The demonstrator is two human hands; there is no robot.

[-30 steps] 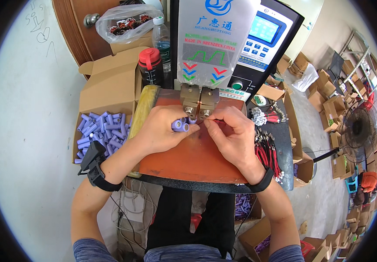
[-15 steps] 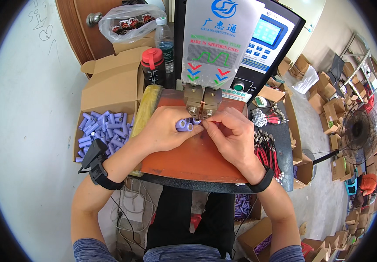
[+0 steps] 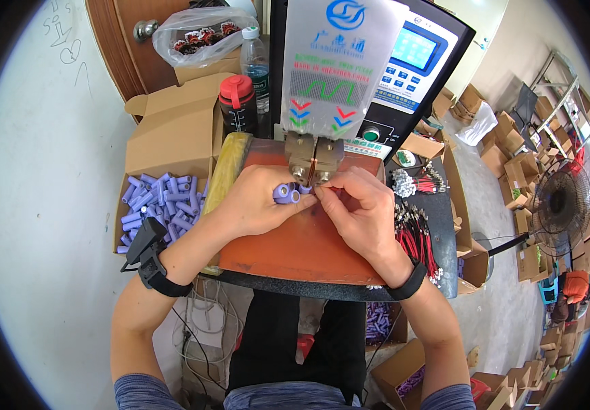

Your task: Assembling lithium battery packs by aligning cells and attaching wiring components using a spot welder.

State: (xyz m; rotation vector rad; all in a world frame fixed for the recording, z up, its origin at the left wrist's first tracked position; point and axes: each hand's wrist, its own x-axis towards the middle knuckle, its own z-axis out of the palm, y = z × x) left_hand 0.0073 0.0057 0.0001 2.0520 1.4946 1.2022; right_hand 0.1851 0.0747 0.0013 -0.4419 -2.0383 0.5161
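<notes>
The left hand [image 3: 250, 201] is curled around a few purple tubes [image 3: 285, 193], near the middle of the frame. Just right of it, the right hand [image 3: 363, 215] has its thumb and first finger pressed together at the tips. I can't tell what is in that pinch; it is too small. Both hands are close under the metal tips [image 3: 313, 172] of a big machine [image 3: 332, 75], which fills the top middle. Below the hands is an orange mat [image 3: 295, 253].

Left of the mat lies a yellow roll [image 3: 230, 191], and past that sits an open box [image 3: 168, 140] with lots more purple tubes in it. Right of the right hand, red and black wires [image 3: 416, 242] lie in a bunch. A black cup [image 3: 238, 113] with a red lid stands in the upper left part, with a water bottle [image 3: 255, 68] beside it. Far off at the right edge, I see a fan [image 3: 563, 201].
</notes>
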